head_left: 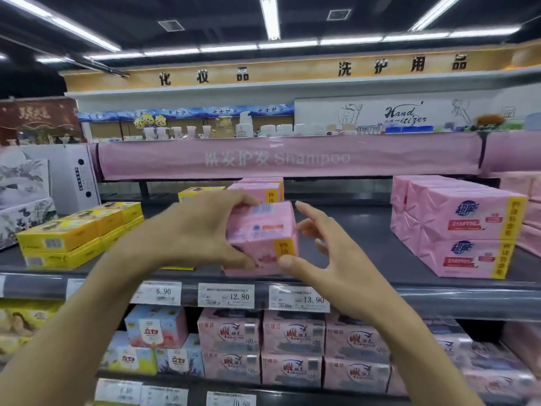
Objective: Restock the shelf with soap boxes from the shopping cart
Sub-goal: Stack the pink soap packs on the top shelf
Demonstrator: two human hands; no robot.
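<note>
Pink soap box (263,232) at the front edge of the dark shelf (357,230): left grip (199,230) grasping its left side, right grip (330,259) released, fingers spread beside it, thumb touching its lower corner.

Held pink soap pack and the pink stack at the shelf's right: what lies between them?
In the head view, only the right hand beside the pack, then bare dark shelf up to the stack.

Your left hand (202,230) covers the left side of the pink soap box (263,230); its print is blurred. The lowest price tags (231,399) are cut off by the bottom edge.
</note>
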